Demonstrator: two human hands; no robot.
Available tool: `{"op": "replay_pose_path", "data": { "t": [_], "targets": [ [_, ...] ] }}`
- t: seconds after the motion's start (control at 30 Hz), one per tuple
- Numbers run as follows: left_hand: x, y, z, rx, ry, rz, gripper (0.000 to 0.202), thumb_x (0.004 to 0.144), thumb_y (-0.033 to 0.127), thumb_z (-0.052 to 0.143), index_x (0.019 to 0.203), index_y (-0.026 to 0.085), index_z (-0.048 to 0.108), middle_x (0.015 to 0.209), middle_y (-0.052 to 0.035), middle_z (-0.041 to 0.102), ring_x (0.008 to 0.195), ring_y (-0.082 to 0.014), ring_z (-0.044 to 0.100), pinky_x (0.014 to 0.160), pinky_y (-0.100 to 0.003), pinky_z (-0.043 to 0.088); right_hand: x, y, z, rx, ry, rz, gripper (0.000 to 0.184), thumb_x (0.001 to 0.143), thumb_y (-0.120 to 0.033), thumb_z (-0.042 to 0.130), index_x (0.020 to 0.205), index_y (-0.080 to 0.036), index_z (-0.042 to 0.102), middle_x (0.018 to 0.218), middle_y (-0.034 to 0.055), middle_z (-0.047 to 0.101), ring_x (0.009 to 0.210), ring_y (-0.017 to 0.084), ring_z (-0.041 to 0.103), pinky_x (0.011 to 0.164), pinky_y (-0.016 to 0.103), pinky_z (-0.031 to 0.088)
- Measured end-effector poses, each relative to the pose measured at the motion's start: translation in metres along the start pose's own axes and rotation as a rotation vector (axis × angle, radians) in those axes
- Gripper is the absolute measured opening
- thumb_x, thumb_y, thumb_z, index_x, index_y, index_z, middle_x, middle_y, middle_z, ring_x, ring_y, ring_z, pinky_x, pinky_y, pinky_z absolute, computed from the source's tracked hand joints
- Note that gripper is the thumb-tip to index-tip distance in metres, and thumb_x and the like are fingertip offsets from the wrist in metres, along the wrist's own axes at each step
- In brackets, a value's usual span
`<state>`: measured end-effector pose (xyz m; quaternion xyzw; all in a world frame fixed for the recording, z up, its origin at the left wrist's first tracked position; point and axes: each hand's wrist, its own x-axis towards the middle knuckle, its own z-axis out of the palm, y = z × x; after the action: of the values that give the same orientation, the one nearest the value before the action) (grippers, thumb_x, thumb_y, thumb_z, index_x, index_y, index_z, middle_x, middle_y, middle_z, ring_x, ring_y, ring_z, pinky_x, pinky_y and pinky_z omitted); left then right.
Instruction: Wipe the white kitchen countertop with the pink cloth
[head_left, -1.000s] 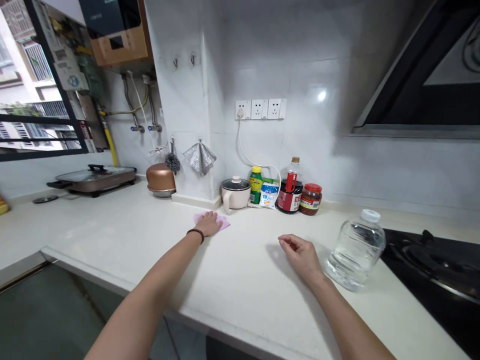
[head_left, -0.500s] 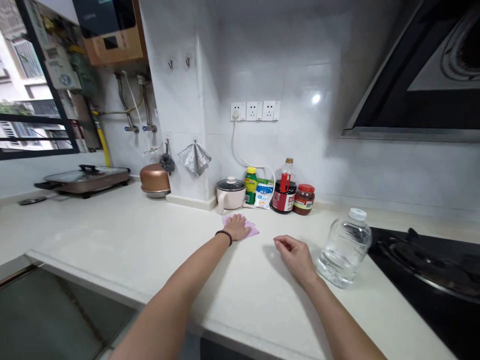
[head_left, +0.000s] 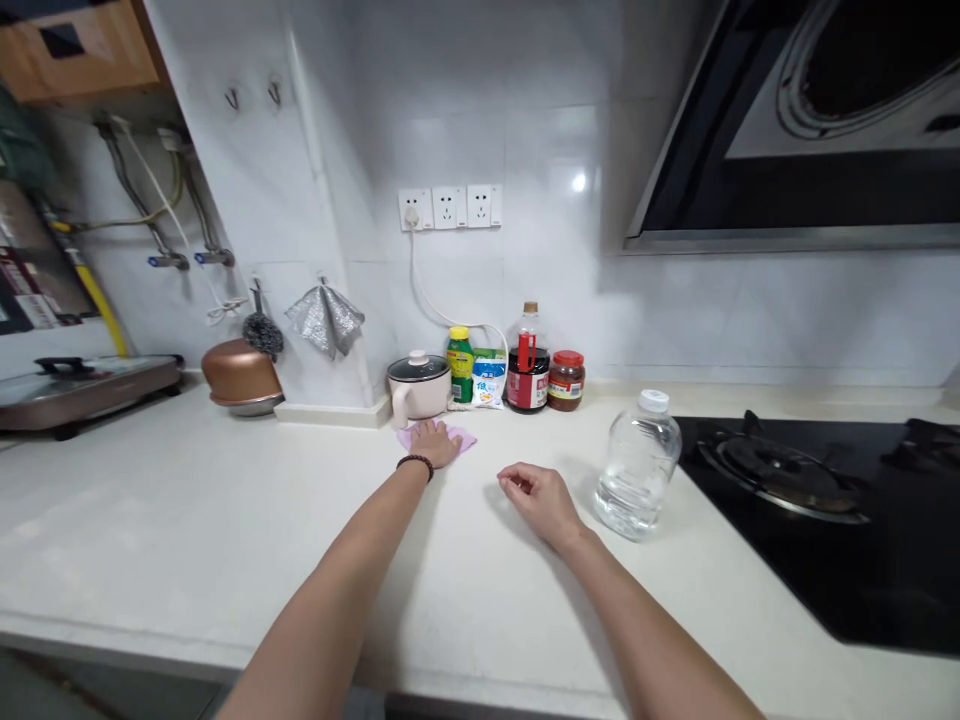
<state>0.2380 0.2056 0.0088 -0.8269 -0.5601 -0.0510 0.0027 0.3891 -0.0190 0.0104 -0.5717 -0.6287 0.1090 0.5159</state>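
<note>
My left hand [head_left: 433, 445] lies flat on a pale purple cloth [head_left: 466, 437], fingers spread, pressing it against the counter in front of the small pink pot. Much of the cloth is hidden under the palm. A dark beaded bracelet [head_left: 417, 462] circles that wrist. To the right, my right hand [head_left: 541, 498] is loosely closed just above or on the counter, its fingers curled in and nothing visible in them. Close by stands a clear plastic bottle [head_left: 637, 470] with a white cap, partly filled with clear liquid; the hand is apart from it.
Along the wall stand a pink pot [head_left: 421, 385], a green bottle [head_left: 460, 370], a white-blue packet [head_left: 490, 382], a dark jar [head_left: 528, 385] and a red-lidded jar [head_left: 566, 385]. A gas stove [head_left: 810, 540] is at right. A copper-coloured pot [head_left: 240, 372] and electric pan [head_left: 90, 392] sit at left.
The view has turned to the right, so everything sits further left in the picture. My left hand remains flat on the cloth and my right hand keeps its curled shape.
</note>
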Motion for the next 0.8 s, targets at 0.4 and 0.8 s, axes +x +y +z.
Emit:
{"op": "replay_pose_path", "data": {
  "t": [0.4,0.8],
  "targets": [
    [-0.11,-0.012,-0.005,0.059,-0.07,0.258,0.072,0.097,0.059,0.021,0.153,0.013,0.023,0.162,-0.02,0.021,0.149,-0.0359,0.017,0.118,-0.052,0.017,0.004,0.013,-0.009,-0.019,0.079,0.025,0.025,0.082,-0.038,0.058,0.087,-0.024,0.077,0.076,0.0017,0.075,0.07,0.019,0.067,0.066,0.029,0.048],
    [-0.153,-0.024,-0.006,0.028,-0.096,0.353,0.077,0.097,0.062,0.02,0.155,0.012,0.019,0.163,-0.0197,0.018,0.15,-0.0358,0.014,0.12,-0.053,0.014,0.002,0.016,-0.008,-0.019,0.078,0.07,0.024,0.081,-0.039,0.059,0.088,-0.024,0.077,0.077,0.0012,0.075,0.07,0.019,0.066,0.065,0.029,0.047]
  ]
}}
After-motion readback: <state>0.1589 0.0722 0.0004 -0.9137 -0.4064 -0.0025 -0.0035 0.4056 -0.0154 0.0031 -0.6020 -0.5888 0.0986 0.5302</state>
